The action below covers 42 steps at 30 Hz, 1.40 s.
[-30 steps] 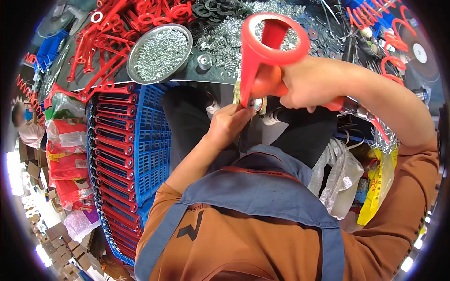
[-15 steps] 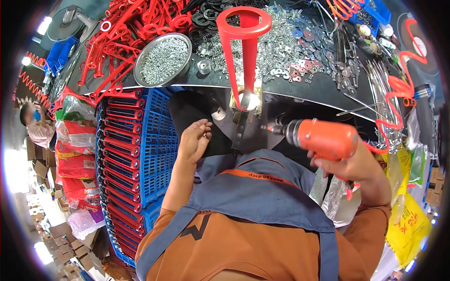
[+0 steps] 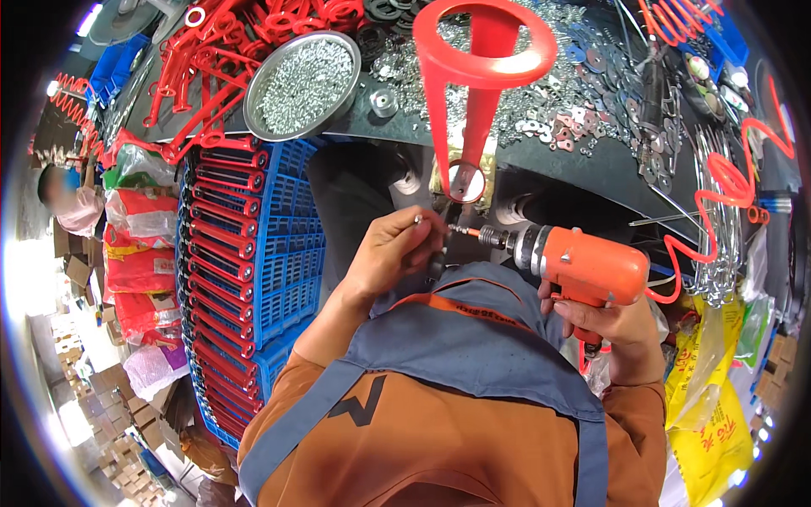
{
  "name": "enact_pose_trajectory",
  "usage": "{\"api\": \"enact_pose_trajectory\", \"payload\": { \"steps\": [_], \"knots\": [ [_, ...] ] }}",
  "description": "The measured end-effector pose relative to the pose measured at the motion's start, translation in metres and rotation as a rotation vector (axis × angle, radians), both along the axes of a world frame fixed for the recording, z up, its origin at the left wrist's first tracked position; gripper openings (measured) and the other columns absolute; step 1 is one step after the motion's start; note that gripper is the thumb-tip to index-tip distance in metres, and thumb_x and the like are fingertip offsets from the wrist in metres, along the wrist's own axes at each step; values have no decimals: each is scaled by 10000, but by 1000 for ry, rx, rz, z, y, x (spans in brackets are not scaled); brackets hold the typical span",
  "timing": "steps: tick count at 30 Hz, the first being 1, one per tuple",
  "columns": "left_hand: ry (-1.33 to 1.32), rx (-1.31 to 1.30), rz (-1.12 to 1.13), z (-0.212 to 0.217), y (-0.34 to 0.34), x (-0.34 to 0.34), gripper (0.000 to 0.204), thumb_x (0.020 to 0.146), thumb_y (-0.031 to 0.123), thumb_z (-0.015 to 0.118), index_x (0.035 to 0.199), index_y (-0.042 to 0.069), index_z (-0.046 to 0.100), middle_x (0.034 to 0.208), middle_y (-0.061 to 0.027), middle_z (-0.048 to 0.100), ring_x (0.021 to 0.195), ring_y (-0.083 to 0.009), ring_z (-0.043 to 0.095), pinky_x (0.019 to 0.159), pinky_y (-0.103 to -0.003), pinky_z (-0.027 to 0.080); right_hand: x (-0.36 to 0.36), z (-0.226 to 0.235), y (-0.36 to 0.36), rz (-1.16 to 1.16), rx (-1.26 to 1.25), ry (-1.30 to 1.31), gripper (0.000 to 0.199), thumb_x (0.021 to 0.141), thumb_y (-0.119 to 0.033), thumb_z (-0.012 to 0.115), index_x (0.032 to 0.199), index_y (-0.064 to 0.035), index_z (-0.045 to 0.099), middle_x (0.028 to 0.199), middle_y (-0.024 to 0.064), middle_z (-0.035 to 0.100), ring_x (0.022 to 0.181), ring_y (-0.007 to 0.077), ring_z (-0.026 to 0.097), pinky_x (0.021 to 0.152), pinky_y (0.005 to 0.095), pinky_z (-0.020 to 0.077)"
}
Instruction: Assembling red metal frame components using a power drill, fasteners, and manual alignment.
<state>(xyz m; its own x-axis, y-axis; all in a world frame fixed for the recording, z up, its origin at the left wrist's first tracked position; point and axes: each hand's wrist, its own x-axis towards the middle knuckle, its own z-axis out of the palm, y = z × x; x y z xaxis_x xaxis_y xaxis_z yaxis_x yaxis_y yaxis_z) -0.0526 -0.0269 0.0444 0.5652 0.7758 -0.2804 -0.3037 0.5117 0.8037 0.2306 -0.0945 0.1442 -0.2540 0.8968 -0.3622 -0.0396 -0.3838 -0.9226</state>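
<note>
My right hand (image 3: pixel 591 319) grips an orange power driver (image 3: pixel 593 264) by its handle, its bit pointing left. The bit's tip reaches close to the fingers of my left hand (image 3: pixel 390 253), with a small shiny piece around the tip that I cannot make out clearly. Between the thumb and fingers of the left hand a small metal fastener (image 3: pixel 418 220) shows; its exact kind is too small to tell. Just beyond both hands stands a red ring-topped frame (image 3: pixel 481 114), its lower end on a round metal seat (image 3: pixel 464 182) at the table's front edge.
A metal bowl (image 3: pixel 351 95) of small fasteners stands on the dark table (image 3: pixel 372 127). Red frames (image 3: pixel 211 76) lie piled at the back left. Loose washers (image 3: pixel 566 127) spread to the right, near metal rods (image 3: pixel 718 228) and a red coiled hose (image 3: pixel 728 182). Blue crates (image 3: pixel 287 245) hold stacked red parts.
My left hand has moved right, up to the driver's tip. The driver's bit has come nearer to that hand. The whole view has shifted, and the red frame looks larger.
</note>
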Motion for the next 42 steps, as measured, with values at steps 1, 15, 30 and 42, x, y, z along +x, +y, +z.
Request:
{"api": "enact_pose_trajectory", "payload": {
  "steps": [1, 15, 30, 42],
  "knots": [
    [-16, -49, 41, 3, 3, 4, 250, 979, 160, 480, 1125, -14, 584, 836, -22, 570, 625, -63, 433, 529, -198, 346, -2, 1, 2, 7, -3, 0, 415, 743, 19, 721, 1135, -4, 588, 898, 80, 671, 794, 132, 652, 613, 270, 536],
    [-239, -143, 145, 2, 5, -8, 215, 921, 140, 600, 1047, -34, 583, 842, -92, 615, 618, -72, 482, 509, -192, 386, -26, 1, 5, -106, -27, 61, 397, 767, 44, 686, 1146, 19, 571, 903, 132, 652, 777, 185, 653, 485, 246, 515],
    [-378, -208, 139, -12, -3, -1, 250, 868, 245, 684, 817, 23, 581, 726, -29, 530, 520, -48, 353, 467, -180, 288, -30, 0, 1, -60, -80, 160, 388, 768, 25, 698, 1135, 12, 572, 905, 120, 651, 725, 168, 646, 534, 252, 530],
    [340, 276, 203, 6, 1, 14, 322, 918, 323, 617, 878, 3, 605, 691, 11, 451, 609, -77, 388, 575, -251, 375, -13, -6, 5, -41, -100, 89, 430, 758, 51, 694, 1169, 21, 569, 869, 126, 662, 730, 169, 658, 504, 251, 526]
  ]
}}
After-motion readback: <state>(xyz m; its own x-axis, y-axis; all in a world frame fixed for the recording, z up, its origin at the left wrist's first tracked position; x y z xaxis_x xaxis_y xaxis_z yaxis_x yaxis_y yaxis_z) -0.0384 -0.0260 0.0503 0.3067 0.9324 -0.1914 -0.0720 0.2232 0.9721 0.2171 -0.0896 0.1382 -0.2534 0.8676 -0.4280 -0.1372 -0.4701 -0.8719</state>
